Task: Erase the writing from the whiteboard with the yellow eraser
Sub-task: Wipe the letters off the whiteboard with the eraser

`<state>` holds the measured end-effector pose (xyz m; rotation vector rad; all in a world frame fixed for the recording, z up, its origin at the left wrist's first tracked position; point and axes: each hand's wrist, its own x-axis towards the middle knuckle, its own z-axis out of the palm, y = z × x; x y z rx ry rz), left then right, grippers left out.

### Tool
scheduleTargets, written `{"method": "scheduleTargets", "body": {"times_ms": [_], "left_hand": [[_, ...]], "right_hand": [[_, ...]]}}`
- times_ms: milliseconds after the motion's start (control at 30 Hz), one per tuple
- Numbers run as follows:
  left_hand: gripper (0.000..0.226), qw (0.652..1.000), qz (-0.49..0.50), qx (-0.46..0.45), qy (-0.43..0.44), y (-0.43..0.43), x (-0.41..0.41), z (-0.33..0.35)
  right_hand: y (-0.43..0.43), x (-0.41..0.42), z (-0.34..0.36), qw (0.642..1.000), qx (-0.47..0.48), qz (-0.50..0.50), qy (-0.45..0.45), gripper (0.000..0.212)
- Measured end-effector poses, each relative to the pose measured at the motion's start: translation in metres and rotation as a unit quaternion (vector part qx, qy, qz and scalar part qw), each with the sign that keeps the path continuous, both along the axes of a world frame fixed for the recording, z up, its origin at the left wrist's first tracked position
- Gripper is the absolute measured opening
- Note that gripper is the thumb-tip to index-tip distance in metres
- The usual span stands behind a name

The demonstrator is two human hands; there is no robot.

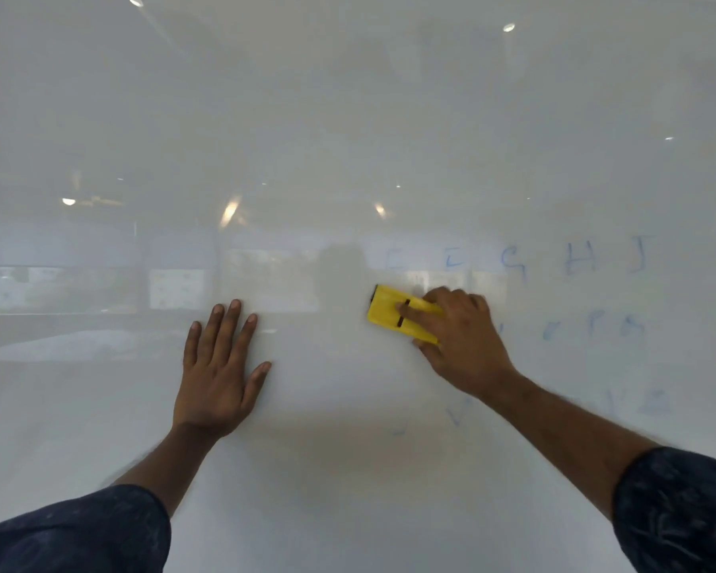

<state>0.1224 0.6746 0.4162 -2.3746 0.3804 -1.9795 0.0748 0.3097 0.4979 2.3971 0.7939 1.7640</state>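
Dark sleeves (79, 527) and reflected ceiling lights (229, 212) show.

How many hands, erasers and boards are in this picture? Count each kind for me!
Hands: 2, the left hand flat on the board and the right hand holding the eraser
Yellow eraser: 1
Whiteboard: 1, with faint blue letters on its right side, too blurred to count
Total: 4
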Motion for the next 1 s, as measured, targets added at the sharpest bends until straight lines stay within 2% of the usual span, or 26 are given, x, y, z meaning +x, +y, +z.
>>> {"method": "scheduleTargets", "body": {"times_ms": [167,233,400,567,667,767,900,967,1000], "left_hand": [[0.07,1.0,0.009,0.003,0.005,-0.001,-0.001,-0.001],[0.07,1.0,0.014,0.013,0.001,-0.003,-0.004,0.0],[0.072,1.0,0.014,0.003,0.016,-0.01,-0.013,0.003],[0.075,0.999,0.011,-0.043,0.027,-0.032,-0.018,0.005],[0.072,1.0,0.005,0.007,0.03,-0.048,-0.017,0.017],[0.071,0.999,-0.009,0.04,0.036,-0.079,-0.013,0.04],[0.071,0.999,-0.025,-0.008,0.04,-0.109,-0.007,0.059],[0.07,0.999,-0.028,-0.021,0.039,-0.11,-0.002,0.055],[0.07,0.999,-0.026,-0.023,0.033,-0.109,0.0,0.052]], "right_hand": [[-0.007,0.004,-0.067,0.986,-0.164,-0.002,-0.004,0.055],[-0.022,0.003,-0.063,0.984,-0.18,-0.01,-0.012,0.053],[-0.03,-0.006,0.003,0.998,-0.042,-0.041,-0.023,0.059],[-0.018,-0.005,0.003,0.998,-0.056,-0.013,-0.007,0.056],[-0.037,-0.001,0.004,0.991,-0.125,-0.015,-0.036,0.056],[-0.046,0.0,0.036,0.996,-0.063,-0.033,-0.051,0.058],[-0.024,-0.001,0.077,0.998,0.03,-0.041,-0.03,0.056],[-0.009,0.001,0.069,1.0,0.02,-0.011,-0.006,0.058],[-0.005,0.002,0.058,1.0,-0.014,0.0,-0.003,0.059]]}}
